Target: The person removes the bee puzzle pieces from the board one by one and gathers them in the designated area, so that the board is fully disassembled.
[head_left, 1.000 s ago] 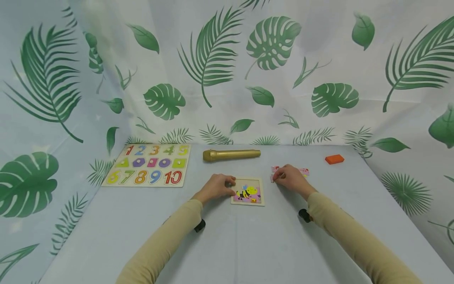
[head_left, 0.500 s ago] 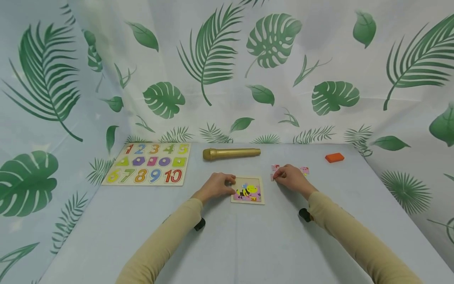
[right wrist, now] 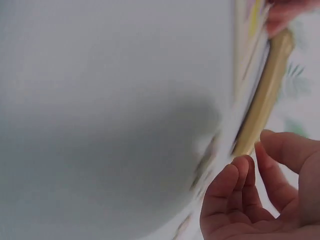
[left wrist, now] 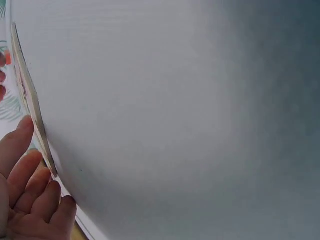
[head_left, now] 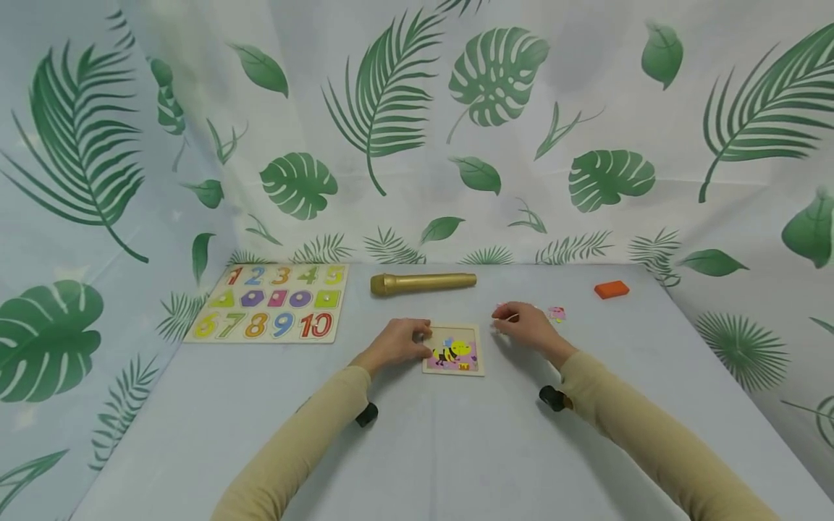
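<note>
A small square wooden puzzle board [head_left: 481, 351] with a bee picture lies on the table, its upper part showing bare wood. My left hand [head_left: 395, 343] holds its left side, thumb and curled fingers against the frame; the left wrist view shows the board's thin edge [left wrist: 35, 107] by the thumb. To its right, my right hand [head_left: 528, 325] pinches a small puzzle piece between thumb and index finger; the fingers mostly hide the piece. Loose pink pieces lie about this hand, one [head_left: 557, 313] beyond it and others [right wrist: 205, 162] blurred in the right wrist view.
A number-and-shape puzzle board [head_left: 263, 304] lies at the back left. A gold microphone [head_left: 423, 283] lies behind the bee puzzle. At the back right sits an orange block [head_left: 612, 289]. A leaf-printed curtain [head_left: 391, 145] rises behind the table.
My right hand has moved slightly left toward the board, and the piece at its fingertips has left its spot on the table. My left hand stays on the board.
</note>
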`<state>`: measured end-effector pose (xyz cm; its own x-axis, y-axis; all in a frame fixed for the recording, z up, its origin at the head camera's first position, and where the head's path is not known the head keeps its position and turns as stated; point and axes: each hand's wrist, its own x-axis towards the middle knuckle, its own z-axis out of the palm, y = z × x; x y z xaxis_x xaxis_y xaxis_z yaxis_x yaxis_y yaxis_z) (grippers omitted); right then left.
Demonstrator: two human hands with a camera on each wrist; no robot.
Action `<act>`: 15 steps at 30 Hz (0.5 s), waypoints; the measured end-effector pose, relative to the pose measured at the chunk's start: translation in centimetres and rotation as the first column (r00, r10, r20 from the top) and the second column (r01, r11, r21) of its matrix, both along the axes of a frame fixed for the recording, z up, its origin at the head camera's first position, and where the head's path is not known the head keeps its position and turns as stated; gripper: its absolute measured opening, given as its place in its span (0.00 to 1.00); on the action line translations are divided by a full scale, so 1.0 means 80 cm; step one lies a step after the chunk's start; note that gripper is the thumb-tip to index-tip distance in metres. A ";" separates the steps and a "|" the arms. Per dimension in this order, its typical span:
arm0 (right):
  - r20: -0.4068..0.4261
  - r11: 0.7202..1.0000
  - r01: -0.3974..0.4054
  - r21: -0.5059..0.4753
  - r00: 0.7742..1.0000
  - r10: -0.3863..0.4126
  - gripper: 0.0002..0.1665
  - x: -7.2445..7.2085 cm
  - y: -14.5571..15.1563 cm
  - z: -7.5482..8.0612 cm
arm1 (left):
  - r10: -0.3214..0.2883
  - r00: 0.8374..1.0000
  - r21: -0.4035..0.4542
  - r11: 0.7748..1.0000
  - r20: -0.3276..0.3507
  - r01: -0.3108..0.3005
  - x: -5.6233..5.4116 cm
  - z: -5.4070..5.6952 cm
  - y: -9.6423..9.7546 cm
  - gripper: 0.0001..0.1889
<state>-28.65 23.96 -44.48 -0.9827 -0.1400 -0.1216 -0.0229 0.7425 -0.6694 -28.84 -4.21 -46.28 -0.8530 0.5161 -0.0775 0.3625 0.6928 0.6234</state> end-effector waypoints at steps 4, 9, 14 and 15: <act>0.022 0.997 -0.037 -0.065 0.999 0.038 0.18 0.009 -0.031 0.002 | -0.015 1.000 0.004 1.000 0.004 0.015 0.001 -0.002 0.000 0.21; 0.093 0.993 -0.061 -0.100 0.993 0.070 0.18 0.016 -0.067 -0.004 | -0.029 1.000 -0.012 1.000 -0.007 0.029 0.000 -0.001 0.000 0.21; 0.109 0.995 -0.070 -0.073 0.991 0.078 0.19 0.016 -0.084 -0.012 | -0.034 0.999 -0.026 0.999 -0.007 0.034 -0.001 0.001 0.002 0.22; 0.103 0.995 -0.072 -0.063 0.992 0.079 0.19 0.016 -0.086 -0.012 | -0.035 0.999 -0.027 0.999 -0.007 0.035 -0.001 0.002 0.002 0.22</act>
<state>-27.34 17.06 -45.45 -0.9511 -0.2232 -0.2133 -0.0045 0.7007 -0.7134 -28.95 -4.03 -46.15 -0.8350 0.5435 -0.0858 0.3913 0.6961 0.6019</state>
